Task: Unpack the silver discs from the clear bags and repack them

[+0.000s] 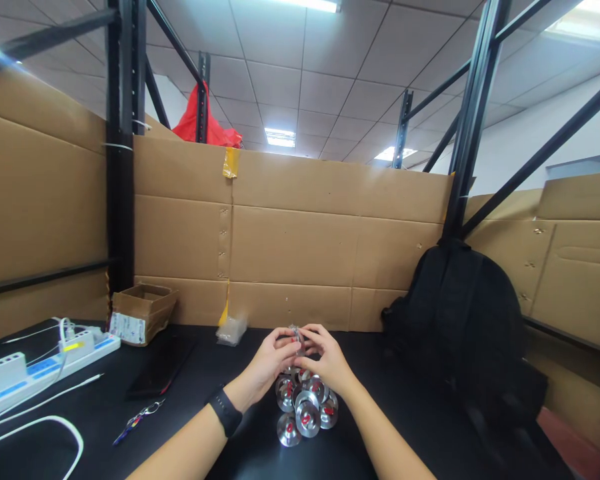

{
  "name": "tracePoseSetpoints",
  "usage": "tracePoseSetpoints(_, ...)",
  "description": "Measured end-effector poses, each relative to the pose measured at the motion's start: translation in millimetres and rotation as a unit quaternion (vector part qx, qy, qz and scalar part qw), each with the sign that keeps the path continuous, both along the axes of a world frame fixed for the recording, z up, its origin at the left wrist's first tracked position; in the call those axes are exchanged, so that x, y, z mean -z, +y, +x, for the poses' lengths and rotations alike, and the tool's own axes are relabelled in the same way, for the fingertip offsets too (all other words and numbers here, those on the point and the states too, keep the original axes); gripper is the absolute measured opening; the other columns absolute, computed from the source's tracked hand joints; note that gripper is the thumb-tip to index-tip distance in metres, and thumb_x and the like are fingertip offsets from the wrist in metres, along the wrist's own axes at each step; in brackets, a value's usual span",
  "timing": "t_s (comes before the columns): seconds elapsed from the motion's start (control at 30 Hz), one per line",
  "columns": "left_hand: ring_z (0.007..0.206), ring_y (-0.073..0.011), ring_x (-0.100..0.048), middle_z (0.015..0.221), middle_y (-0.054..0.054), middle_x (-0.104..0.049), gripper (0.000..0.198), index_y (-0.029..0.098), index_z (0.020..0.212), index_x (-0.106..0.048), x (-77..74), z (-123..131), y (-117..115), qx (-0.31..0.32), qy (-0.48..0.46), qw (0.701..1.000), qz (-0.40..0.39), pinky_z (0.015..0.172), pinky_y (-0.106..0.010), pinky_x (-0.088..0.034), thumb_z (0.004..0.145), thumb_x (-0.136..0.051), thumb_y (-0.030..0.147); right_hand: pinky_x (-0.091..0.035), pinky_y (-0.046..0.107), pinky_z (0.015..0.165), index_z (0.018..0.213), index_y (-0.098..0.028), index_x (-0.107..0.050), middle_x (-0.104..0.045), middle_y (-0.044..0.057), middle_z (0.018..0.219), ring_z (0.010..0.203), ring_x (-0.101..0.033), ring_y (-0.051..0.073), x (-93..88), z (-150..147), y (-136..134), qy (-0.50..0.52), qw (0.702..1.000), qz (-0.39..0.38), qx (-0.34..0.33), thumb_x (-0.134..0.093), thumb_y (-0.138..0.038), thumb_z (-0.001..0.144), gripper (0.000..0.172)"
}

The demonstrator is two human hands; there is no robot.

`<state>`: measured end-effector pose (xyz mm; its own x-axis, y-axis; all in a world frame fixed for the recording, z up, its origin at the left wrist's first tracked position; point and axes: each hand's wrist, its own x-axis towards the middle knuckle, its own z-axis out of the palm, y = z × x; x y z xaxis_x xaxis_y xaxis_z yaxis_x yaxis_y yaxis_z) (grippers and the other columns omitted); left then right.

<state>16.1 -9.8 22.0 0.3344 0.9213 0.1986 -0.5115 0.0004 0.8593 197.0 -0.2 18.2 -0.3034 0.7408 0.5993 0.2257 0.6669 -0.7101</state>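
Note:
My left hand and my right hand meet over the black table, fingers pinched together on one small shiny metal part held between them. Just below the hands lies a cluster of several round silver metal discs with red centres. A black band sits on my left wrist.
A black backpack stands at the right against the cardboard wall. At the left are a white power strip with cables, a small open cardboard box, a dark phone, a key ring and a clear plastic bag.

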Motion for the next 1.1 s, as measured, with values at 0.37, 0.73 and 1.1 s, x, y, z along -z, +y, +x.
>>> tracePoseSetpoints(0.37,0.074,-0.0144,-0.068,0.089,-0.004,-0.070,0.024,0.019,0.095,-0.058,6.5,4.1,9.4,-0.068,-0.004,0.997,-0.045,0.071,-0.026,-0.054,0.073,-0.067,0.020,-0.057,0.033,0.068,0.082,-0.019,-0.064,-0.067,0.007,0.088,0.076,-0.068,0.021,0.1,-10.7,-2.3,0.134,0.988,-0.036,0.062,-0.068,-0.050,0.084,0.031)
tracePoseSetpoints(0.73,0.092,-0.0172,-0.068,0.097,-0.005,-0.071,0.044,0.021,0.110,-0.060,10.6,-5.1,21.2,-0.103,-0.017,0.995,0.004,0.087,-0.030,-0.053,0.073,-0.081,0.033,-0.048,0.022,0.049,0.103,-0.025,-0.042,-0.062,-0.003,0.090,0.051,-0.063,0.011,6.9,-1.2,8.2,0.210,0.970,-0.049,0.115,-0.066,-0.025,0.077,0.035)
tracePoseSetpoints(1.1,0.079,-0.0159,-0.069,0.090,-0.005,-0.073,0.048,0.017,0.102,-0.061,0.5,-7.2,12.2,-0.143,-0.005,0.989,0.034,0.073,-0.026,-0.054,0.066,-0.088,0.037,-0.056,0.037,0.080,0.092,-0.020,-0.079,-0.072,0.010,0.100,0.093,-0.067,0.025,3.8,-3.3,8.4,0.086,0.993,-0.016,0.074,-0.073,-0.042,0.080,0.025)
